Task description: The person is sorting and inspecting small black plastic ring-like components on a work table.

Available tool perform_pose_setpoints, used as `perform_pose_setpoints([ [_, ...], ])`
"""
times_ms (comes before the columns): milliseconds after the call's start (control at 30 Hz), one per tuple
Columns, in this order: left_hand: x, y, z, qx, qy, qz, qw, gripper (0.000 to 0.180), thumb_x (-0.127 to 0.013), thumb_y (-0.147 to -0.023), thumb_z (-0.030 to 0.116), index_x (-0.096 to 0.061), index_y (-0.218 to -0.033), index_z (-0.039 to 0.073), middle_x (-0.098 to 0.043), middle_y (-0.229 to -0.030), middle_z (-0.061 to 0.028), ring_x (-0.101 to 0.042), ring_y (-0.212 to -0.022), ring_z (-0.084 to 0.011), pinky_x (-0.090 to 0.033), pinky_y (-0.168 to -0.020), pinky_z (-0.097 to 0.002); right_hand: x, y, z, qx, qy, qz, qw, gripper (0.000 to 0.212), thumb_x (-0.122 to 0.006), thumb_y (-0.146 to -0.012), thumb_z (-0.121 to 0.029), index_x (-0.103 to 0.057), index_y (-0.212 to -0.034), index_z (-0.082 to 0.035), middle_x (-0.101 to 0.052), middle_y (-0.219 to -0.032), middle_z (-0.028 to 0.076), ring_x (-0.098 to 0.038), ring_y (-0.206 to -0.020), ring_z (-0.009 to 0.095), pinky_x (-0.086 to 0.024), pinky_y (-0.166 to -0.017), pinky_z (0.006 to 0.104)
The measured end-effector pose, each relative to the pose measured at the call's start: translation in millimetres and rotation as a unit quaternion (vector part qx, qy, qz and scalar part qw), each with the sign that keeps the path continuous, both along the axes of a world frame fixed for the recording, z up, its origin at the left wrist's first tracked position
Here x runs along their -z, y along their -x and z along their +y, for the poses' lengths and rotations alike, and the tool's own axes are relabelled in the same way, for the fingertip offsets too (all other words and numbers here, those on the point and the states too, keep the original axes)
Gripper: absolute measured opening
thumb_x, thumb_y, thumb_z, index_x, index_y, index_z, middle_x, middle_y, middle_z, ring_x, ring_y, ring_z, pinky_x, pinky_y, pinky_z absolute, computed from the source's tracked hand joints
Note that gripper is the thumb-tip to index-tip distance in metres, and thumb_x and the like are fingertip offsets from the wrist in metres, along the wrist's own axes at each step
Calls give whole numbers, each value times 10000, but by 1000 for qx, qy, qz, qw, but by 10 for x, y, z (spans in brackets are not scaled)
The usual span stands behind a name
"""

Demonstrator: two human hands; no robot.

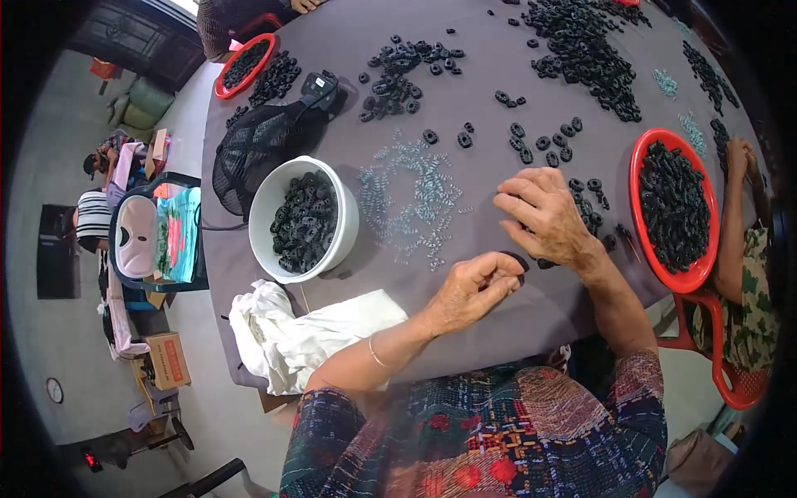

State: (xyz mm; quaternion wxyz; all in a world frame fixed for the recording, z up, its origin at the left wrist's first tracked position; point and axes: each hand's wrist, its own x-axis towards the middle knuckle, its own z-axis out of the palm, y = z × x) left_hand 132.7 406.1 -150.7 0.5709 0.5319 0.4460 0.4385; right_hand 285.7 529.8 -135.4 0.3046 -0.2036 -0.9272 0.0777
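With my left hand [471, 289] pinching a black plastic piece [520, 261] and my right [541, 216] loosely spread, I'm probably mid-assembly, next needing one of the coil springs [428, 189].

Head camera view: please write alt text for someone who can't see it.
A person's left hand pinches a small black part over a grey table, the right hand just beyond, loosely curled. Left of them are pale springs and a white bucket of black parts; to the right is a red basket holding more.

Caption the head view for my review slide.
Left hand holds a black piece, right hand close by, springs scattered on the table.
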Motion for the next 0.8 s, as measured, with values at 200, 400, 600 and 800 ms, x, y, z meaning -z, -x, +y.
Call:
perform_pose_setpoints([
  [200, 38, -10, -1, -18, 12, 2, 1000, 115, -594, -857, 42, -591, -958, -13, -607, -748, -21, -526, -637, -42, -443, -574, -208, -36, -6, 72, 6, -2, 55, 998, 228, -650, -670, -61, -590, -890, -64, -562, -926, 55, -532, -919, 244, -381, -818, 377],
  [400, 19, -3, 15, -2, -7, 1, 1000, 123, -583, -860, 18, -583, -978, -16, -612, -787, -12, -547, -682, -42, -454, -609, -201, 9, -104, 170, 56, -25, 84, 995, 211, -594, -654, -1, -594, -855, -65, -558, -898, 52, -530, -862, 234, -388, -751, 362],
  [600, -15, -10, -10, 0, 11, -13, 1000, 119, -572, -867, 12, -576, -978, -29, -622, -821, -24, -574, -730, -53, -467, -638, -200, 30, -54, 57, 22, 9, 44, 999, 134, -608, -657, -33, -600, -788, -61, -526, -835, 53, -506, -809, 234, -384, -750, 354],
  [800, -6, 6, -12, 4, 23, -12, 1000, 121, -571, -873, 17, -575, -986, -27, -620, -832, -29, -571, -735, -55, -465, -639, -205, -1, -38, 52, 30, 11, 39, 999, 128, -609, -655, -49, -601, -783, -57, -517, -832, 56, -500, -821, 234, -379, -767, 356],
])
